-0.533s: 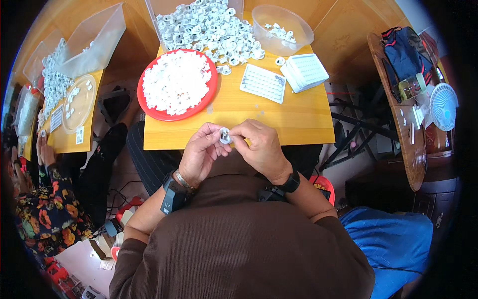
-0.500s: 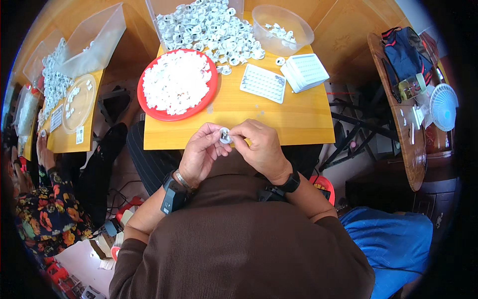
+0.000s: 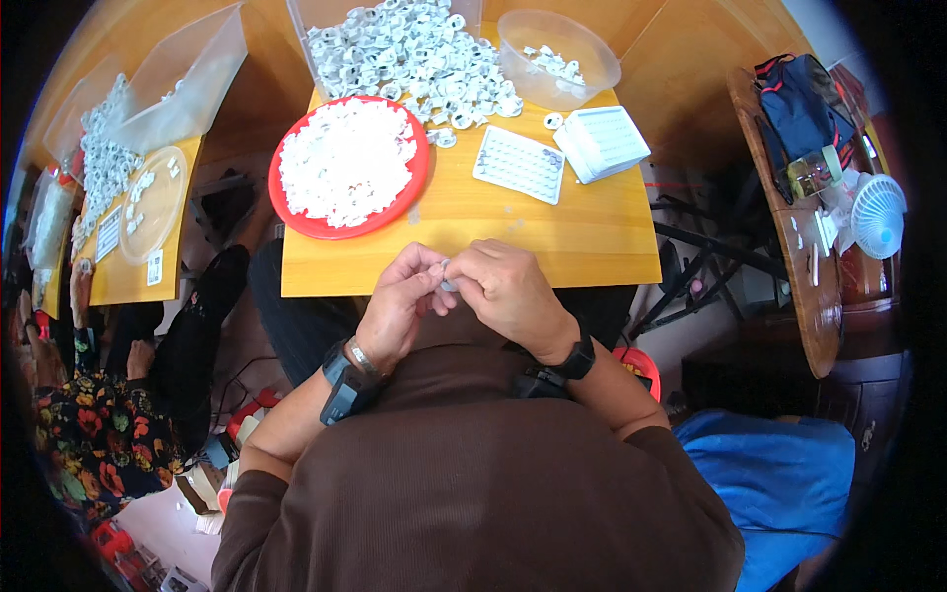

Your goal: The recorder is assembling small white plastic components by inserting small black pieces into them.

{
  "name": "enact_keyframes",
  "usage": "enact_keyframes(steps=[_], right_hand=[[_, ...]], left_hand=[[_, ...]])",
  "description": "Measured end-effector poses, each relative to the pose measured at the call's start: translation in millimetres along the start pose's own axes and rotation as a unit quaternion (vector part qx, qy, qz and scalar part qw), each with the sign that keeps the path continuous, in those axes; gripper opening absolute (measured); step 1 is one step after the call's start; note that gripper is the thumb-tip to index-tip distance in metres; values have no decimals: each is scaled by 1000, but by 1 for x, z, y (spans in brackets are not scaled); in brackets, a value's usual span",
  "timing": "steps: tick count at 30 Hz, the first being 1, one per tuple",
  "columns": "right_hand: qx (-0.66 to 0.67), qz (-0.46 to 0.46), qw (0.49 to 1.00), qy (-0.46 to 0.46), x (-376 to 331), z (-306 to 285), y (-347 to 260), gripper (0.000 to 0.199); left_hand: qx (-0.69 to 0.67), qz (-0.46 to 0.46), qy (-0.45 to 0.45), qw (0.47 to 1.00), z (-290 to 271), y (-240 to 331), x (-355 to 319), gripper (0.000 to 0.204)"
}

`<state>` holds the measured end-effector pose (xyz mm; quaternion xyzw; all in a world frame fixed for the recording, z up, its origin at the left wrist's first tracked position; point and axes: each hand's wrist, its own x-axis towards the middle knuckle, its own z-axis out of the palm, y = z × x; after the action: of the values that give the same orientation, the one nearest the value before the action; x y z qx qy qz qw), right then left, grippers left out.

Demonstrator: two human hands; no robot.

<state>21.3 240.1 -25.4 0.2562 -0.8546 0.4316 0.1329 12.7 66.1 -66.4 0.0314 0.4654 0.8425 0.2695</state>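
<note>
A small round white plastic part (image 3: 448, 284) is held between both hands, just off the near edge of the yellow table. My left hand (image 3: 397, 304) pinches it from the left with thumb and fingers. From the right, my right hand (image 3: 513, 296) closes its thumb and fingertips on the same part, which hides most of it. Beyond the hands lies a red round tray (image 3: 422, 183) heaped with small white pieces (image 3: 345, 163). Right of that, a white tray with rows of small cavities (image 3: 519, 164) rests on the table.
A pile of similar round parts (image 3: 414, 64) spills from a bin at the back. Beside it stand a see-through round tub (image 3: 559, 84) and a stack of white trays (image 3: 604, 143). At a table on the left, a co-worker's hand (image 3: 81, 286) shows. A fan (image 3: 878, 215) stands far right.
The round part has turned in my fingers; its face showed before, and now mostly its edge shows. My right fingers have closed further over it. The co-worker's hands have shifted.
</note>
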Motion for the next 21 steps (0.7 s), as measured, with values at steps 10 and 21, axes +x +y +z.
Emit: enact_keyframes(steps=[10,21], right_hand=[[338,254,906,29,-16,13,21,14],[421,283,861,18,-14,14,24,8]], left_hand=[[-9,36,-22,999,4,-1,-1,20],[-3,4,-8,1000,8,5,0,19]])
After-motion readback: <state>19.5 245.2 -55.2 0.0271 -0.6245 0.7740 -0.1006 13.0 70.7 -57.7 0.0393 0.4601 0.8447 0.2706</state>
